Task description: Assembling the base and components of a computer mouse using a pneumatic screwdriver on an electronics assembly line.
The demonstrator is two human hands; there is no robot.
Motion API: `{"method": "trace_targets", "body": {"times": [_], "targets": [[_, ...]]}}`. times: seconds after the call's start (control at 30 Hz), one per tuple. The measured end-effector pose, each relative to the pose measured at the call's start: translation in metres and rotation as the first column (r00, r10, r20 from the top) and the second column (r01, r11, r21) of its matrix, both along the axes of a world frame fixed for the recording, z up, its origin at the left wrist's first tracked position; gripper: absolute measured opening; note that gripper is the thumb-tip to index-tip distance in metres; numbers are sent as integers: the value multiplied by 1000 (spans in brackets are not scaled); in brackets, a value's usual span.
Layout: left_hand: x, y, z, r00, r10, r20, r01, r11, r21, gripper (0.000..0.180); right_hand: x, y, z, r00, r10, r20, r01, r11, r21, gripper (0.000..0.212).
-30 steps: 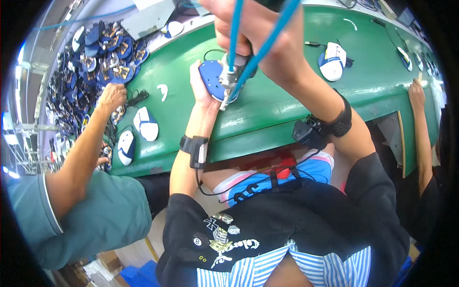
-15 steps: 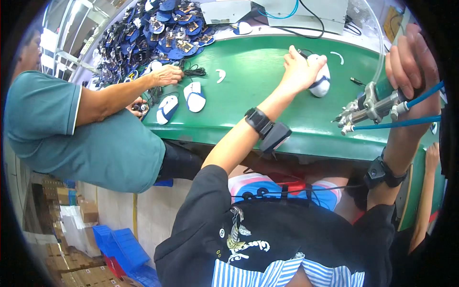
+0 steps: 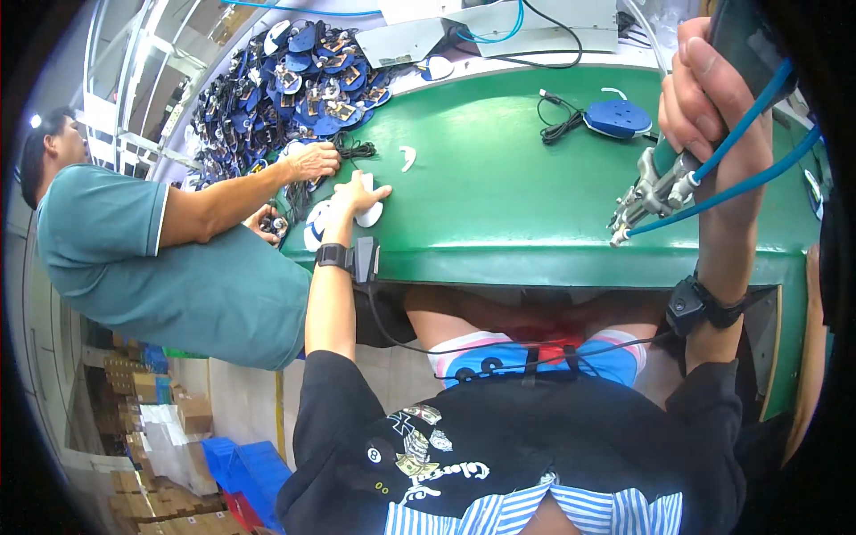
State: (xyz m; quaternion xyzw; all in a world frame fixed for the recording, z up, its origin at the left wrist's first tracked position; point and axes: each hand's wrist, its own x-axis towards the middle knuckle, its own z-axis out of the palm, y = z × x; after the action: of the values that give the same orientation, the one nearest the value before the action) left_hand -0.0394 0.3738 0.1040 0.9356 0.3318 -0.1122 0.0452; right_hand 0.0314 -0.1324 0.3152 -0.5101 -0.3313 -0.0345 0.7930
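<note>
I have the left hand (image 3: 357, 193), fingers part-spread, over the white mouse (image 3: 369, 217) nearside of the parts heap (image 3: 294, 76), grip can't tell, right hand (image 3: 709, 94) wrapped round the metal-nosed tool (image 3: 658, 198) well right of that heap; best squeeze evenly, tool clear.

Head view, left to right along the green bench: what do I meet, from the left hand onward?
Left hand on a white rounded computer mouse, small white curved plastic piece, coiled black cable, blue oval computer mouse, right hand holding a silver metal tool with blue hoses.
</note>
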Motion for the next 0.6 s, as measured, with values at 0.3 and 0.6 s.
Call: {"method": "trace_targets", "body": {"times": [0.3, 0.6], "targets": [[-1, 14, 22, 920, 60, 388, 89, 931, -355, 79, -2, -4, -7, 998, -57, 9, 57, 998, 9, 17], [93, -80, 157, 322, 269, 908, 649, 635, -419, 62, 0, -5, -15, 997, -69, 41, 70, 997, -11, 15]]}}
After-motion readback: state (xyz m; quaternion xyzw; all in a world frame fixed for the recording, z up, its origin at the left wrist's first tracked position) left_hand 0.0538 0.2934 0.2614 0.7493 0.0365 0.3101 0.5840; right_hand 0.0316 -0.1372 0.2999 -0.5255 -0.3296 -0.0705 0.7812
